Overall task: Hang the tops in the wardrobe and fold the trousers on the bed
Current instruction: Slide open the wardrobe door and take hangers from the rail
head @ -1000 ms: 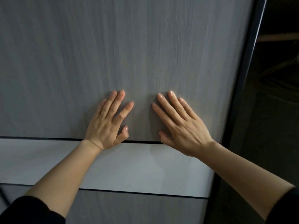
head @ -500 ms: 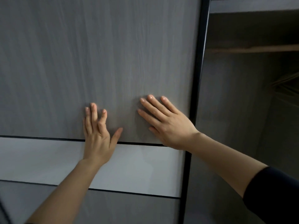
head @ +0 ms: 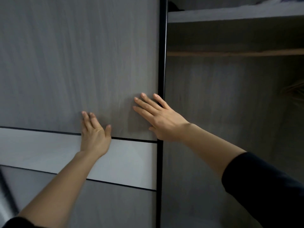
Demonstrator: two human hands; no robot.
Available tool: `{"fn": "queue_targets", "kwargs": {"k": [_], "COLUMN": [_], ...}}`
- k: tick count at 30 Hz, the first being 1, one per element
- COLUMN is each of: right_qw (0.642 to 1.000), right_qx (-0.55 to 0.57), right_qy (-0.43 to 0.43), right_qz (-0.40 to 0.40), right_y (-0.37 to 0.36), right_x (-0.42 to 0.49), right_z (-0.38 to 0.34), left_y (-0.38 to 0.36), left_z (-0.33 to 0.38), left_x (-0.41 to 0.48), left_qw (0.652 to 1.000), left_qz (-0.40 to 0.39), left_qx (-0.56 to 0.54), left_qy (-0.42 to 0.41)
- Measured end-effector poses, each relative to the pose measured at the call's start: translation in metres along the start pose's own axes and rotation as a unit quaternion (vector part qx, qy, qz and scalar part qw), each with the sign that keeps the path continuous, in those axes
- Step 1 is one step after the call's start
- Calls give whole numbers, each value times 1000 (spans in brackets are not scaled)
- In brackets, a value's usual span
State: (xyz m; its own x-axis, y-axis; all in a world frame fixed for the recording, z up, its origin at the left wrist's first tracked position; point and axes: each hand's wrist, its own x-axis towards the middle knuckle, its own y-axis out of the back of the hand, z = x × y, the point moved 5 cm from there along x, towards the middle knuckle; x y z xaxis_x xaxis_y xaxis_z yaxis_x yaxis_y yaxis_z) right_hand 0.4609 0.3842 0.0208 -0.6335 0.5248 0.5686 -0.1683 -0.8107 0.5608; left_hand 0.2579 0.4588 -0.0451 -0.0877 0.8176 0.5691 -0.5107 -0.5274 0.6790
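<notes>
Left hand [head: 95, 139], right hand [head: 164, 120] flat on door [head: 82, 63]; rail [head: 230, 53] beside.

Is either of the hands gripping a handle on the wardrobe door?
No, the left hand and right hand both press flat, fingers straight, against the wardrobe door.

Well to the right of the right hand [head: 162, 120], at about fingertip height, thin wooden hangers [head: 296, 89] fan in from the edge. High above that hand lie a dark bundle [head: 175, 5] and, farther right, something pale and bluish [head: 283, 1], too blurred to tell.
</notes>
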Motion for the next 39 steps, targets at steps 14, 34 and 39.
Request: {"fn": "queue_targets", "kwargs": {"k": [14,34,39], "right_qw": [968,861,841], "right_qx": [9,-160,-174], "right_qy": [-251,-407,-434], "right_qz": [-18,-258,-272], "right_y": [29,39,33], "right_x": [-123,-379,-377], "right_z": [113,422,469], "left_y": [-15,-184,-180], "left_z": [232,627,669], "left_x": [-49,-28,11], "left_qw": [918,881,881], "left_qz": [48,-15,17], "left_qx": [-32,-55,-62], "left_qy": [-392,-471,-468]}}
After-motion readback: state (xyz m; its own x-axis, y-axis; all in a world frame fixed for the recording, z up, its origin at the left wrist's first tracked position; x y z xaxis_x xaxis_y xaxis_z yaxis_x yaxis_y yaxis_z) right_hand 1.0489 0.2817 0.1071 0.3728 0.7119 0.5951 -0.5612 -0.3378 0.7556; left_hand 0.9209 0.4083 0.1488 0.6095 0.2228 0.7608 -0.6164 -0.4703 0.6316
